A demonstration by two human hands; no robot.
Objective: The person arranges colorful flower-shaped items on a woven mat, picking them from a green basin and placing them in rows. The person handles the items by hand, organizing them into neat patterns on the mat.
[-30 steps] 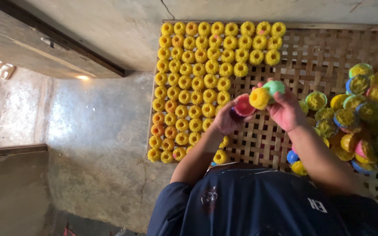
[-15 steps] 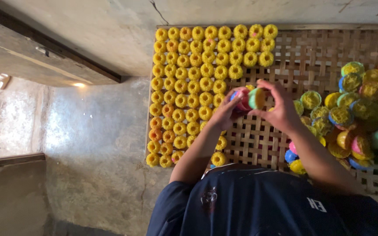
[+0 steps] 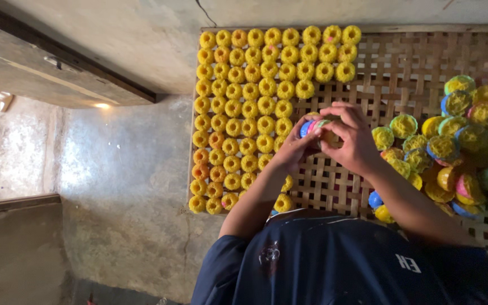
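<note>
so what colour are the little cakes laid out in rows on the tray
Yellow, a few more orange near the left edge, on the woven tray. The cakes show best in the head view.

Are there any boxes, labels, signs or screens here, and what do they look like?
No boxes, signs or screens show.
Small white print mark: on the dark blue shirt, near the lower right; a short pale patch.
Faint round mark: on the same shirt, lower middle; dull and blotchy.

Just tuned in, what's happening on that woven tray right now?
A person holds a small coloured mould cup between both hands, left hand and right hand, above the woven bamboo tray. Rows of yellow ring-shaped cakes fill the tray's left part. A pile of filled coloured moulds lies at the right.
</note>
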